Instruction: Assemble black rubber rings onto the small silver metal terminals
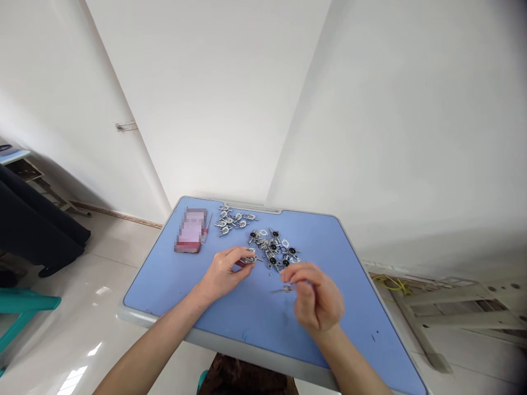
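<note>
My left hand [229,270] pinches a small silver metal fitting [250,259] with a flat holed flange, just above the table. My right hand [317,293] is raised to the right, thumb and fingers closed on a small metal piece [287,288] with a thin stem pointing left; motion blurs it. Beyond the hands lies a loose pile of metal fittings [273,248], several with round black caps. A second group of silver fittings [230,220], without black caps, lies farther back and left.
At the blue table's [164,291] left side lies a phone [191,230] with a blurred screen. Beside it is a small screwdriver [206,229]. White walls stand behind. A green stool [28,304] and a person's dark trousers [37,219] are left; a pale metal frame [453,312] is right.
</note>
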The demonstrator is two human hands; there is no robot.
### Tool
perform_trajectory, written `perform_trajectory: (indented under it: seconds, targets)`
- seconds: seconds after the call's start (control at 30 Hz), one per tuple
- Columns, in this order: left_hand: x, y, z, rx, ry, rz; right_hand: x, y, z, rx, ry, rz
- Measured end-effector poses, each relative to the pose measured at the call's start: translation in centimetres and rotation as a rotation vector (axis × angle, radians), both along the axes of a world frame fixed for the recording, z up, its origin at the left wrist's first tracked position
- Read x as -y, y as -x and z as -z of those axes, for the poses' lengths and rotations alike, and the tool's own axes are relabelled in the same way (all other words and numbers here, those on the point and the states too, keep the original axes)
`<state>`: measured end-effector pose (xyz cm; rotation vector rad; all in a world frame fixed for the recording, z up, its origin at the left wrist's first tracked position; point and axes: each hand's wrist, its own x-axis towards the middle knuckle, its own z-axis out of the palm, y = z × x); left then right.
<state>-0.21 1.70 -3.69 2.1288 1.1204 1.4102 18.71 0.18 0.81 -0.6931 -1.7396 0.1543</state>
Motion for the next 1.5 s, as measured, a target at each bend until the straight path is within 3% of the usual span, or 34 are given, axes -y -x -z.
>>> perform_trajectory:
  seconds: [0.07, 0.13, 0.27, 0.47, 0.73, 1.03, 1.5]
  targets:
    - [0.2, 0.0, -0.1, 0.016, 0.017, -0.011, -0.8, -0.4, -0.2, -0.07, 0.233, 0.027]
    - [0.3, 0.1, -0.3, 0.022, 0.017, -0.026, -1.7, -0.5, -0.4, 0.055, 0.559, -0.025]
    - [0.4, 0.0, -0.9, 0.022, -0.016, -0.025, -2.4, 0.0, -0.3, 0.345, 0.793, -0.207]
    - [0.3, 0.3, -1.4, 0.021, 0.004, 0.071, -2.2, 0.8, 0.4, 0.277, 0.782, -0.321]
    - [0.3, 0.5, -1.1, -0.095, 0.017, 0.055, -2.5, 1.2, 0.7, 0.2, 0.83, -0.28]
    - [0.3, 0.4, -1.5, -0.01, 0.025, 0.05, -2.4, 1.7, 1.2, 0.068, 0.959, -0.268]
    - [0.2, 0.5, -1.5, -0.008, 0.019, 0.078, -2.3, 1.8, 1.3, 0.045, 0.988, -0.261]
